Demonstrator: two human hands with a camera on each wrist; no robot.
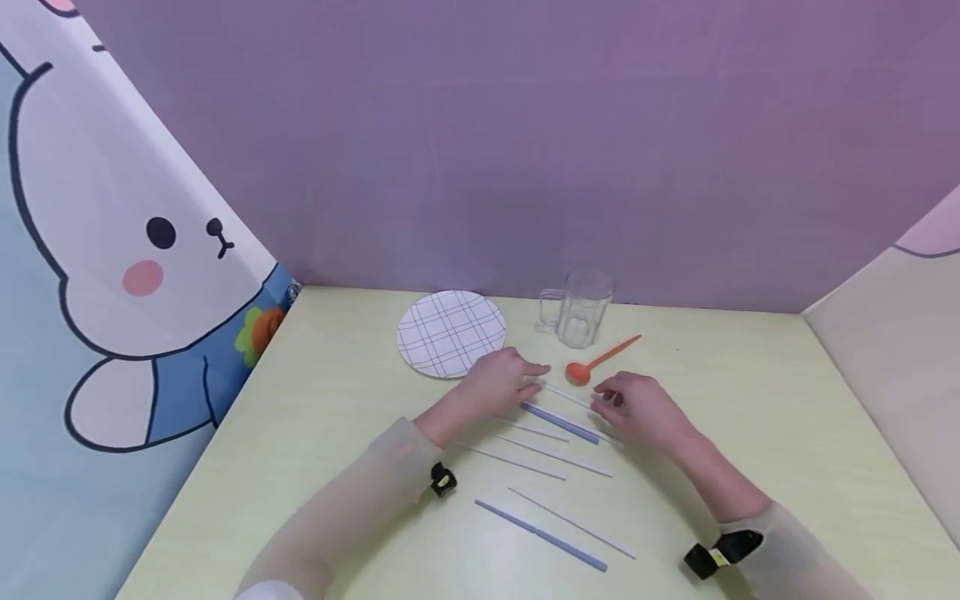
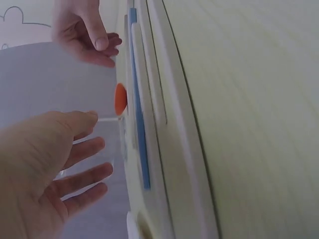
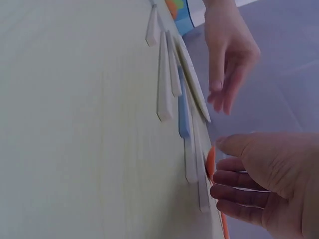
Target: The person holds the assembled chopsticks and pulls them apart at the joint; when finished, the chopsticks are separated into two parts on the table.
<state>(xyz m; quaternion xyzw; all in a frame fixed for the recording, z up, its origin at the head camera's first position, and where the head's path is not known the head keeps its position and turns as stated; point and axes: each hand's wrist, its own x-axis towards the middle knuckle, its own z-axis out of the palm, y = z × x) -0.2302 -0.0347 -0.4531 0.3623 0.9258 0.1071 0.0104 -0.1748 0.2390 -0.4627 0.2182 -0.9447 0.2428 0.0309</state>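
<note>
Several chopsticks, white and blue, lie slanted across the middle of the table. My left hand (image 1: 495,383) hovers at the left ends of the farther ones, its fingers loosely spread and nothing in them. Over the right end of the farthest white chopstick (image 1: 566,394) is my right hand (image 1: 641,407), fingers relaxed and bent, likewise holding nothing. Between the hands lies a blue chopstick (image 1: 558,422) close beside white ones. Closer to me, another blue chopstick (image 1: 540,534) lies near a thin white one (image 1: 572,522). Both wrist views show the fingers apart from the chopsticks.
An orange spoon (image 1: 578,373) lies just beyond the hands. Behind it stands a clear glass mug (image 1: 587,310), handle to the left. A white plate with blue grid lines (image 1: 450,333) sits at the back left. A purple wall (image 1: 480,167) rises behind the table.
</note>
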